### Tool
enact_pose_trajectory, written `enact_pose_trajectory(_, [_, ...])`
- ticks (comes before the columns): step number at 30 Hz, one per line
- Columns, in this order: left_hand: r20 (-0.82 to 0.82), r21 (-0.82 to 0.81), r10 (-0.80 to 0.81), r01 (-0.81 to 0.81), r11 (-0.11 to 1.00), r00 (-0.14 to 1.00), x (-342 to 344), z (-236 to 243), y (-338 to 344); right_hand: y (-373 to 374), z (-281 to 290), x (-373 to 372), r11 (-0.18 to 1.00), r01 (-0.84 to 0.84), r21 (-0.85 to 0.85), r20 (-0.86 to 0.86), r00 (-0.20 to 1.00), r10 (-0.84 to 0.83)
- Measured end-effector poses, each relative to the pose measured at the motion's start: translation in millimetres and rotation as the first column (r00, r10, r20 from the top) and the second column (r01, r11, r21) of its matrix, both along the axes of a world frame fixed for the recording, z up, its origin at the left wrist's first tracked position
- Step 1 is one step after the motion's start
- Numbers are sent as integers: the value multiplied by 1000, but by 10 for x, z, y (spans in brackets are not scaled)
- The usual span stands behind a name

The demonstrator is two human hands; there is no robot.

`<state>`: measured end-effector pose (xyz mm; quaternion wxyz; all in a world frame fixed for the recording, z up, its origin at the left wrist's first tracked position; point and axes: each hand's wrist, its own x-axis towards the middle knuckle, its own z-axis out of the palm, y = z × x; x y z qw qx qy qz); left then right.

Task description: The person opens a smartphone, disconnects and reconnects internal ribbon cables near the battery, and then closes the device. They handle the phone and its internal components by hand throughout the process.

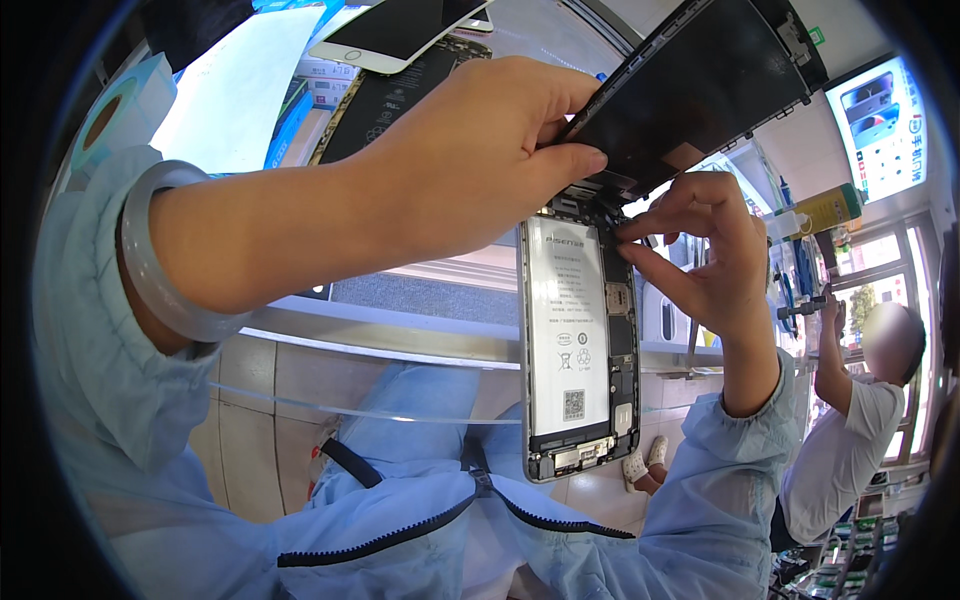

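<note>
Left grip (492, 150) clamps a screen panel (700, 95) aloft, apparently baring the phone chassis (622, 350) below for the right grip (708, 245), its hold unclear.

Open phone (623, 375), centre: black inside, silver-grey strip at the bottom end. Battery (568, 335), centre: white, grey print, black-and-white square code (574, 404) low down. Phone screen (690, 100), upper right: black, tan patch (684, 156) at lower edge. Second phone (400, 35), top: white border, black glass. Bracelet (150, 260), left: milky white. Sleeve (95, 310), far left: pale blue. Jacket (380, 575), bottom: pale blue, black zip (335, 553). Mat (420, 310), left of centre: speckled grey. Bottle (828, 211), right: yellow, green end. Shirt (850, 460), lower right: white.
</note>
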<state>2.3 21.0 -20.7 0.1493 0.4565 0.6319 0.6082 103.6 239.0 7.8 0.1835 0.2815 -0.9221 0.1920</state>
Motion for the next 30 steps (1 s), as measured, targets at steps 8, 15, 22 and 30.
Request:
enact_pose_trajectory(8, [-28,-62,39,-41,997,999,12,37,-23,-17,-3,-34,1000,-10,29,-61,998,12])
enact_pose_trajectory(15, [-6,-44,24,-24,999,1000,5,34,-23,71,-81,-64,995,-94,16,-128,987,96])
enact_pose_trajectory(22, [-17,-24,20,-21,1000,1000,-2,28,-22,-6,-71,-37,995,-84,57,-171,981,93])
enact_pose_trajectory(30, [-15,-70,52,-53,996,999,11,34,-21,-162,10,58,988,19,151,-152,988,5])
